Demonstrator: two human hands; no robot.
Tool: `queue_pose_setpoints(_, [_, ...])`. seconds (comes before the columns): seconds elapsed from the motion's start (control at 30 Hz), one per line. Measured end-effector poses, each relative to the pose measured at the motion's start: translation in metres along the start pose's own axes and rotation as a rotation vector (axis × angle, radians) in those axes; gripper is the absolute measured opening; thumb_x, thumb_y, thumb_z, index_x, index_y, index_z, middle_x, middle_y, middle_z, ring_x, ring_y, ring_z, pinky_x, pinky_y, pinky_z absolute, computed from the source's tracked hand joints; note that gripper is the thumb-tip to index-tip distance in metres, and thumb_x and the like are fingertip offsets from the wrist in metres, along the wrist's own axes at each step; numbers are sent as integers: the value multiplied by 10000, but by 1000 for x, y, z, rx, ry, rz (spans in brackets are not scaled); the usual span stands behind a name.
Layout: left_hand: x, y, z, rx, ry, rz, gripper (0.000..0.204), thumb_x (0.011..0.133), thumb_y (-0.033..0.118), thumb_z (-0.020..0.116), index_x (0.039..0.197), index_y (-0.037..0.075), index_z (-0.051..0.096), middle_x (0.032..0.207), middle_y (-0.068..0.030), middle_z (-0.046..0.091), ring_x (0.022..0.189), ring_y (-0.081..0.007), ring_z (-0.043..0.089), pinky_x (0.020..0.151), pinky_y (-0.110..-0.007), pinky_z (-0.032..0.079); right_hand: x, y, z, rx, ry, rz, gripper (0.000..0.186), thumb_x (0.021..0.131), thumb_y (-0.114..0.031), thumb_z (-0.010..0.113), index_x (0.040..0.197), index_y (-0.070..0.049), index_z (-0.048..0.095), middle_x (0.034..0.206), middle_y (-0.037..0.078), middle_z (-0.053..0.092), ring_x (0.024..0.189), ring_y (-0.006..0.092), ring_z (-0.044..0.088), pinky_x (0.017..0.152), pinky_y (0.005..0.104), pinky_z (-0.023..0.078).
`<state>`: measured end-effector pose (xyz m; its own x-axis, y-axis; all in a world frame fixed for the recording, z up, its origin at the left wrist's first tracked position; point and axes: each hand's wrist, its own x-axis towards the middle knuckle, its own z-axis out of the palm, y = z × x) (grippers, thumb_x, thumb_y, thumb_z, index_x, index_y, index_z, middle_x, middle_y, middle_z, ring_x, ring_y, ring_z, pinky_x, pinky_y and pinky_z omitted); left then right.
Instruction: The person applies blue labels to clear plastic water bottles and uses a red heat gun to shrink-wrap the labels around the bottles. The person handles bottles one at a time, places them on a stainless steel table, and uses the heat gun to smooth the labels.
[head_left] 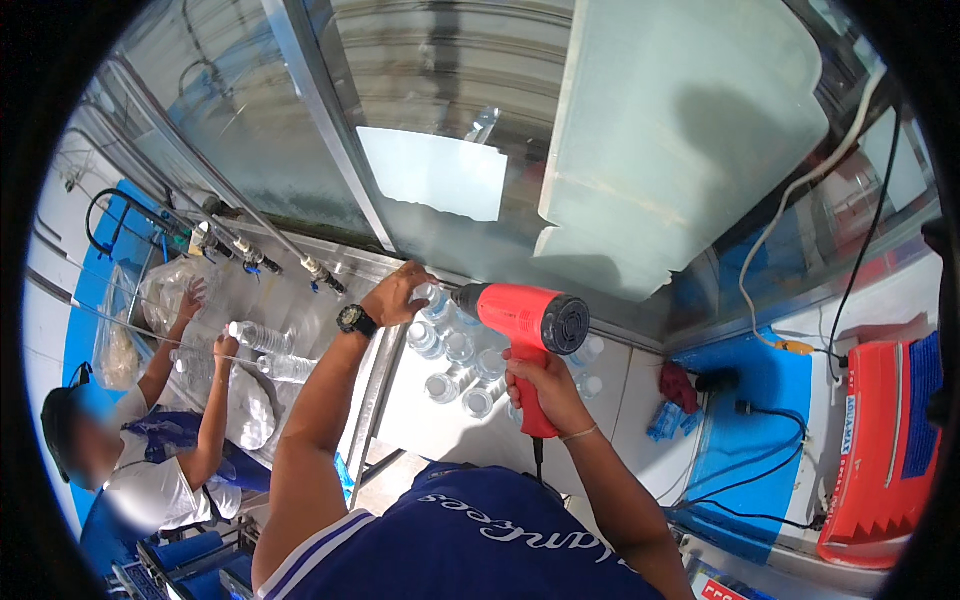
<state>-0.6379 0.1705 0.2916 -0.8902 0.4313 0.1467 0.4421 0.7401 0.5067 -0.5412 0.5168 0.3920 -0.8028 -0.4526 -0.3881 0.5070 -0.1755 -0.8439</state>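
My right hand (548, 385) is wrapped round the handle of a red heat gun (515, 312), whose dark nozzle points left. Just off the nozzle, my left hand (393, 294) has its fingers curled at the neck of a clear plastic bottle (432, 298); the fingertips are partly hidden. Several more clear bottles (459, 348) stand upright close together on a white tiled counter (640, 400), some of them behind the gun and my right hand. A cord runs down from the gun's handle.
At left, a person (165, 440) handles clear bottles (262, 338) over a metal basin below valves (250, 257). Glass panels (440, 90) rise behind the counter. To the right are a maroon cloth (678, 388), loose black cables (770, 460) and a red box (880, 450).
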Motion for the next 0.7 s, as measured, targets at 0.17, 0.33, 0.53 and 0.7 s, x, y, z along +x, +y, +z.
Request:
queue_pose_setpoints(0.17, [-5, -2, -13, -39, -30, -113, 417, 818, 25, 749, 1225, 85, 683, 1237, -172, 642, 1136, -396, 645, 980, -445, 544, 12, 6, 2, -14, -5, 43, 351, 958, -204, 690, 1207, 26, 601, 813, 54, 618, 629, 121, 601, 556, 282, 500])
queue_pose_setpoints(0.33, [-9, 4, -25, -41, 10, -105, 381, 844, 17, 742, 1213, 81, 677, 1247, -162, 633, 1140, -395, 645, 960, -456, 549, 18, 13, 2, -9, 8, 61, 368, 960, -204, 693, 1222, 36, 597, 816, 58, 626, 626, 122, 601, 556, 283, 499])
queue_pose_setpoints(0.53, [-8, 14, -37, -25, 41, -132, 346, 872, 63, 751, 1208, 84, 669, 1225, -163, 633, 1045, -379, 672, 885, -461, 558, 18, 14, 6, 12, -21, 20, 388, 962, -199, 691, 1240, 49, 585, 823, 61, 631, 630, 125, 606, 562, 282, 502])
queue_pose_setpoints(0.7, [-3, 17, -36, -11, 77, -173, 322, 892, 122, 762, 1201, 98, 673, 1215, -164, 639, 955, -358, 693, 806, -455, 566, 13, 17, 7, 17, -2, 33, 377, 963, -180, 683, 1247, 47, 581, 829, 65, 633, 635, 126, 609, 563, 282, 504])
